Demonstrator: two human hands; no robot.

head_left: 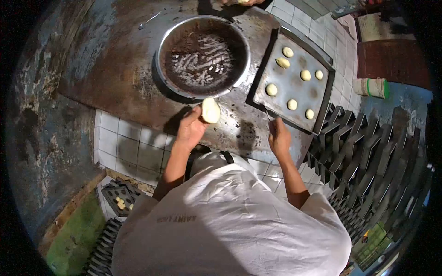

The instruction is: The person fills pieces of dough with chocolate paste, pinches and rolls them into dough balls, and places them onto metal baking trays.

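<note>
My left hand [191, 130] holds up a flattened piece of pale dough [211, 111] at the near rim of a large round metal bowl [240, 83]. Dark brown filling [195, 39] is smeared over the bowl's inside. My right hand [279, 139] is closed around a thin metal utensil [267, 113], held close to the baking tray's near left corner; its kind I cannot make out. Several pale dough balls [292, 104] lie spaced apart on the tray [279, 78].
Bowl and tray stand on a worn table [117, 87]. A small spoon [151, 20] lies at the back left. Another person's hand [244, 2] shows at the top edge. Stacked dark metal trays [368, 147] rise on the right; a white and green bucket [376, 88] stands beyond.
</note>
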